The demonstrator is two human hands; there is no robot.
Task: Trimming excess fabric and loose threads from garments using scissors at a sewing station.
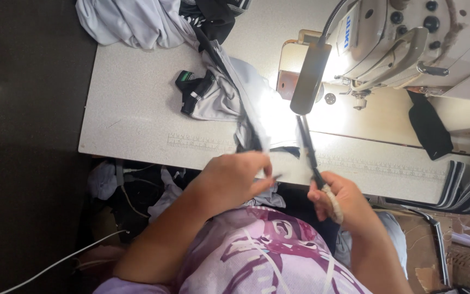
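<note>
Pale and speckled, the desk [137, 109] carries a sewing machine [409, 43] at the far right, with its lamp [308, 76] glaring on the work. At the near edge, the left hand [235, 177] pinches the grey cloth [246, 92], which trails away across the desk toward a heap of garments [137, 22]. The right hand [338, 196] is closed around a black strip [307, 144] stretched taut toward the needle. Keeping both pulled evenly would likely hold the edges aligned.

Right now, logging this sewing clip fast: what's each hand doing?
Left hand: closed, pinching the grey fabric at the table edge.
Right hand: closed around a narrow black strip, holding it taut.
</note>
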